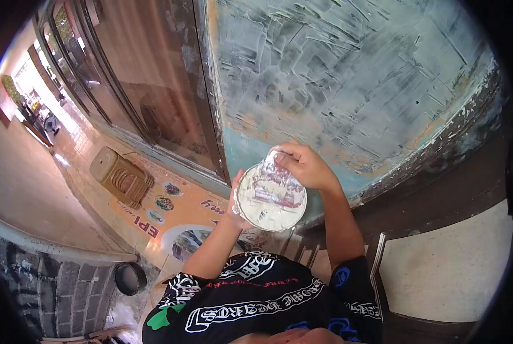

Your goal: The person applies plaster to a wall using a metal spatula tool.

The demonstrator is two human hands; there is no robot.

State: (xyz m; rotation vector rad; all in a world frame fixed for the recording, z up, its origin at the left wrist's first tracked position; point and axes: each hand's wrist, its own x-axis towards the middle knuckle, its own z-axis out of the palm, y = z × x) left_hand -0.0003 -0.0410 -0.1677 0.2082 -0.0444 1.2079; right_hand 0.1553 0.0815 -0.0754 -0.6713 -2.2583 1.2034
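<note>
A round tub of white putty point(273, 217) is held up in front of my chest. My left hand point(239, 213) grips its left side, with the fingers partly hidden behind the rim. My right hand point(305, 164) pinches a putty spreader point(276, 186), a flat reddish piece smeared with white, at its upper end. The spreader lies over the tub's opening, against the putty. Beyond my hands stands a greenish wall point(336, 80) covered in uneven white and grey strokes of putty.
A brown plastic stool point(122, 176) stands at the left on a printed orange banner point(182, 212) spread over the floor. Dark-framed glass panels point(147, 74) adjoin the wall. A dark round pan point(130, 278) lies at lower left, beside a grey block wall point(56, 292). A pale panel point(445, 264) is at right.
</note>
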